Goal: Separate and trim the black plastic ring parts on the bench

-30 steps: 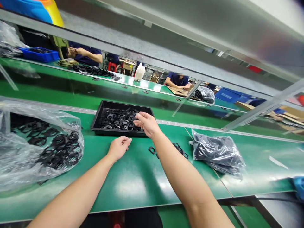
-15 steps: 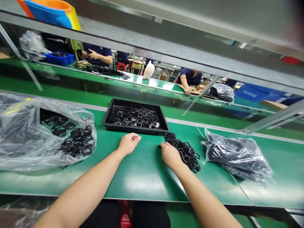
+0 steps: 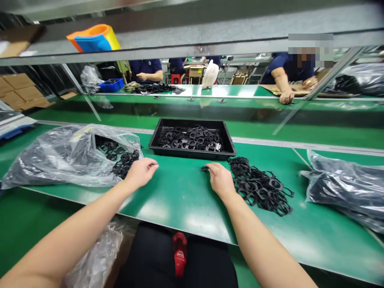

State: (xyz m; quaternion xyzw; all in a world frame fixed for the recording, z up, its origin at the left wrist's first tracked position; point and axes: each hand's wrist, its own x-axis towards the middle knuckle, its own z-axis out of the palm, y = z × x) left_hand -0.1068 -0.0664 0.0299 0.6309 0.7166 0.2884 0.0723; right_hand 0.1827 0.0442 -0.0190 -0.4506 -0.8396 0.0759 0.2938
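My left hand (image 3: 142,173) is closed, thumb and fingers pressed together, beside the open mouth of a clear plastic bag (image 3: 69,156). Whatever it may hold is hidden. Black plastic ring-shaped parts (image 3: 127,162) lie in the bag's mouth, just behind that hand. My right hand (image 3: 221,180) pinches a small black plastic part (image 3: 205,169) above the green table, in front of a black tray (image 3: 192,153). Many similar ring-shaped parts (image 3: 192,138) fill the tray. To the right of my right hand spreads a loose pile of black ring parts (image 3: 261,186).
A sealed clear bag of dark parts (image 3: 345,192) lies at the right. Behind the tray runs a metal rail (image 3: 270,142), with slanted posts and a low shelf (image 3: 192,46) overhead. Across the bench, a co-worker's hand (image 3: 287,96) rests near cardboard.
The view has turned left and levelled. My left hand has moved left to the bag's opening. My right hand has come away from the pile with a black part in its fingers.
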